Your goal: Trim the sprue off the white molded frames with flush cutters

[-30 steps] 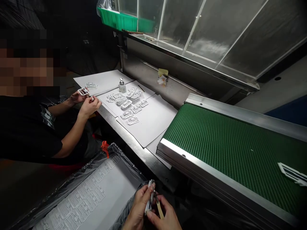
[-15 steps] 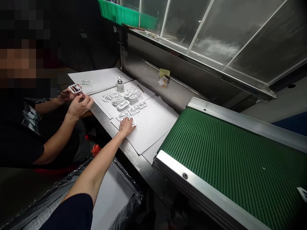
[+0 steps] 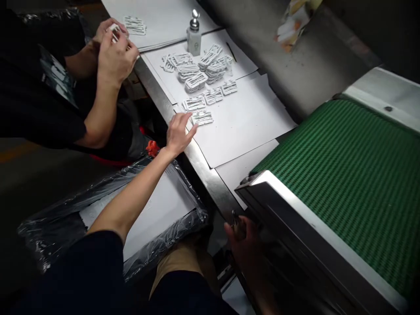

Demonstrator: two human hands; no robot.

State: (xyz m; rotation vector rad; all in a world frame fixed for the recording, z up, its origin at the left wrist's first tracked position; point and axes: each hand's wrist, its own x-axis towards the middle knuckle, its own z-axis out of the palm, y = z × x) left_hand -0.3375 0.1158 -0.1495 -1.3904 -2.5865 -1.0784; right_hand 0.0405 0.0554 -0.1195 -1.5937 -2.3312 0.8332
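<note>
My left hand is at the near edge of the paper-covered bench, thumb and fingers spread. Its fingertips are beside a small stack of flat white slotted pieces, and it holds nothing that I can see. Down in the shadow by the conveyor's end, my right hand is closed around a small tool with a metal tip, whose kind is too dark to make out. Beyond my left hand lie a short row of similar pieces and larger piles.
A pump-top bottle stands behind the piles, near a thin black stick. At the left, a co-worker's hands hold a white piece. The green conveyor belt occupies the right. A plastic-lined bin with white sheets sits below my left arm.
My left hand has drawn back from the white pieces towards the bench edge, uncovering a small stack. My right hand has come into view. The camera has tilted down.
</note>
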